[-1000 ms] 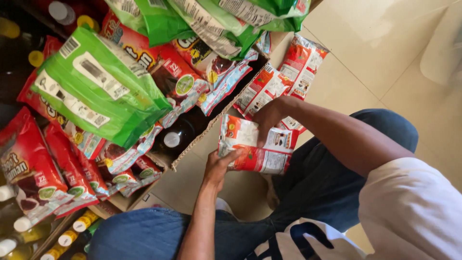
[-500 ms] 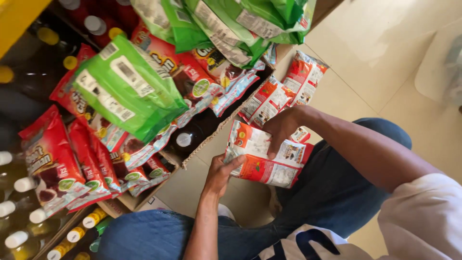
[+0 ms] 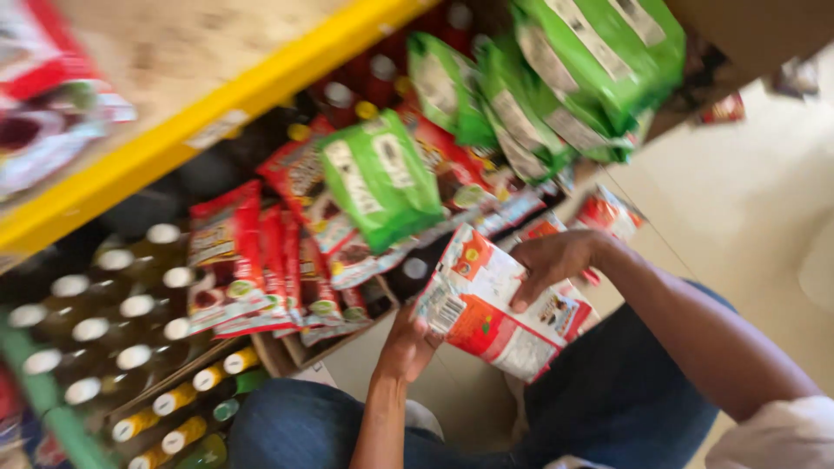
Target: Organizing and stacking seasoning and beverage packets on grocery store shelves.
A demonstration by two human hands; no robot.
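Both hands clasp a stack of red-and-white packets (image 3: 495,313), its long axis slanting between them, the right hand (image 3: 556,260) pressing on top, the left hand (image 3: 407,343) seemingly cupping the lower end nearer the shelf packets (image 3: 261,269).

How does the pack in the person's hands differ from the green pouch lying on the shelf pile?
The red and white pack is held off the shelf between the left hand and the right hand; the green pouch lies on the red packs, untouched. The held pack is mostly red and white, the pouch bright green with white panels. Both are flat, flexible packs.
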